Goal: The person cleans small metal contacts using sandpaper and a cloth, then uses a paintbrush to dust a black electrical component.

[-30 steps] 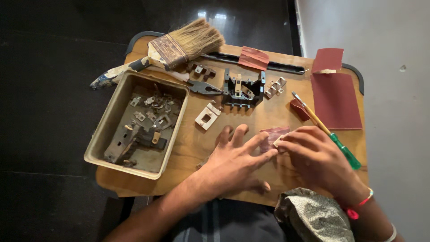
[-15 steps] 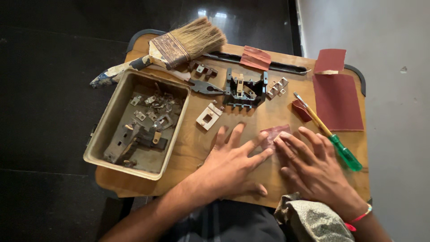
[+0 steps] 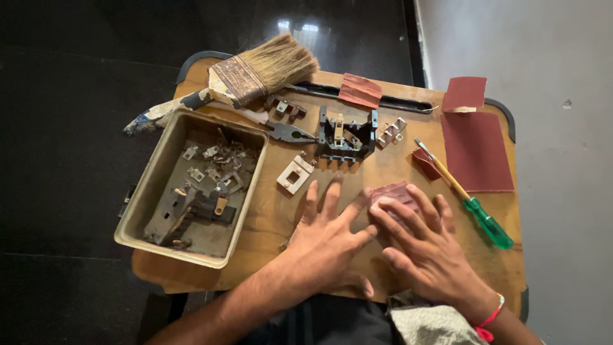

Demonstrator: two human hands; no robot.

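Pressing flat: both hands spread over a small reddish sandpaper piece [image 3: 393, 193] on the wooden tabletop [image 3: 383, 163].

Right hand [image 3: 424, 249] has slid from a curled grip to open fingers on the paper; left hand [image 3: 325, 246] splayed beside it, touching — holding, not rubbing. Gritty sheet; green-handled screwdriver [image 3: 469, 203] lies near; dull metal tray [image 3: 150, 191] of small parts; bristly brush [image 3: 262, 70].

A metal tray [image 3: 148, 191] of small parts is seen left of the hands. A paintbrush [image 3: 255, 71] and black switch block [image 3: 347, 135] are laid beyond them. A green-handled screwdriver [image 3: 466, 197] is placed to their right.
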